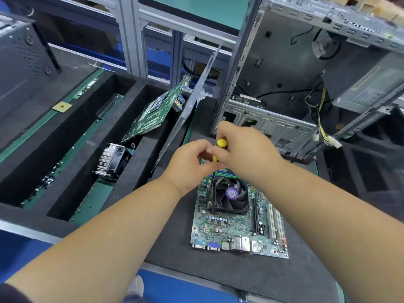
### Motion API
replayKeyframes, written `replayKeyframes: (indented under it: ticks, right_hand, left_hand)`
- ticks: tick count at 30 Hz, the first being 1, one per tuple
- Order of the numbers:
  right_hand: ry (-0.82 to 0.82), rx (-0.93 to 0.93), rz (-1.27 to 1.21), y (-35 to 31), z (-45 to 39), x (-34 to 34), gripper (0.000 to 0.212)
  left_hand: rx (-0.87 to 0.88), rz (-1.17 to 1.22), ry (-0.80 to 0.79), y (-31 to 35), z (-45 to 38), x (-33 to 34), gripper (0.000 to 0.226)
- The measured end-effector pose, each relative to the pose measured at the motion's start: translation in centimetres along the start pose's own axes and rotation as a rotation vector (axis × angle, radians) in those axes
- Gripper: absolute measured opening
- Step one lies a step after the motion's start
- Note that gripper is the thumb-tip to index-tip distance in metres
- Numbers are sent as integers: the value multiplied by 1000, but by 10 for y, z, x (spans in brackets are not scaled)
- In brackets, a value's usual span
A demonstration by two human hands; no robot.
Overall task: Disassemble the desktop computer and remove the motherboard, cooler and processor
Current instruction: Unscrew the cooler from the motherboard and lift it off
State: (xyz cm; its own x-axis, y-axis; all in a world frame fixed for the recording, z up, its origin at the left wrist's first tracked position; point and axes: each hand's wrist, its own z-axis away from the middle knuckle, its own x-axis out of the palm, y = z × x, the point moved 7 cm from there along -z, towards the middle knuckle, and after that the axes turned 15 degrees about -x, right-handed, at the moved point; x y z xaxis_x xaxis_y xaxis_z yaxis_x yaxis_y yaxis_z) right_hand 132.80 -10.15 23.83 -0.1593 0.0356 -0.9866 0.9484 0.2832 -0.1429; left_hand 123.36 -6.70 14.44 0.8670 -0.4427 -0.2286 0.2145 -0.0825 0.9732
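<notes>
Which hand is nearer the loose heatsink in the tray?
Left. The left hand is just right of the heatsink, across the foam divider. The right hand is farther right, gripping the screwdriver.

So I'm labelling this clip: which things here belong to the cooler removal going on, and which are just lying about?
In use:
- green motherboard on the black mat
- black fan cooler mounted on it
- yellow-handled screwdriver, gripped by both hands: left, right

Lying about:
- empty grey metal case
- second green board leaning in a tray
- loose finned heatsink
- small gold processor chip
</notes>
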Motion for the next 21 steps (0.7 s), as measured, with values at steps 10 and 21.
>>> replayKeyframes:
  ticks: [10, 21]
  right_hand:
    - [-111, -248, -117, -27, 7, 7, 15]
    - [332, 112, -428, 1, 24, 19, 14]
  left_hand:
    - [-117, 117, -295, 5, 9, 6, 17]
    - [-12, 165, -112, 5, 10, 5, 40]
